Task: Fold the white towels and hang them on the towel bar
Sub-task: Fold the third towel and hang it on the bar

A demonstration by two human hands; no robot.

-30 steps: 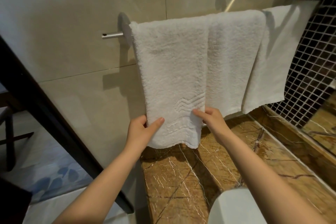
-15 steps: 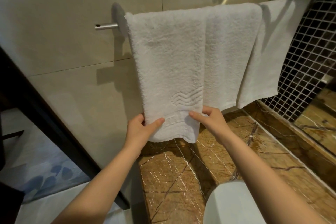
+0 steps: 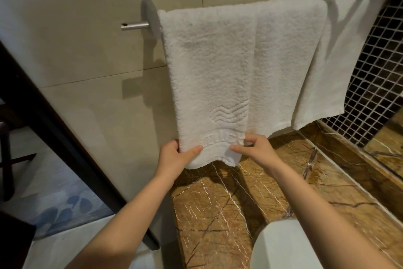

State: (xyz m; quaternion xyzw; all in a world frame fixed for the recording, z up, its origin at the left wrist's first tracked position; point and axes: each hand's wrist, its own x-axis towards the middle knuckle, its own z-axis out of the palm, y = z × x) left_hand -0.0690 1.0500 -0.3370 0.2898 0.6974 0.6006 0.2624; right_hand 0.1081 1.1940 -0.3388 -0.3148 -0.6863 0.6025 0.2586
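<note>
A folded white terry towel [image 3: 209, 76] with a woven wave pattern hangs over the metal towel bar [image 3: 135, 26] on the beige tiled wall. My left hand [image 3: 174, 156] pinches its lower left corner, thumb on the front. At the lower right corner my right hand [image 3: 257, 151] grips the hem. Behind it a second white towel [image 3: 287, 61] hangs on the same bar, and a thinner, smoother white towel [image 3: 340, 55] hangs further right. The bar is hidden under the towels apart from its left end.
A brown marble counter [image 3: 229, 207] lies below the towels, with a white basin rim [image 3: 283, 244] at the bottom. A dark mosaic wall [image 3: 379, 85] stands at right, beside a mirror edge. A dark door frame [image 3: 54, 137] slants at left, over a floor with a blue patterned mat [image 3: 65, 207].
Both hands slid down from beside the wave pattern to the towel's bottom hem. The view shifted slightly, so the towels sit a little higher in frame.
</note>
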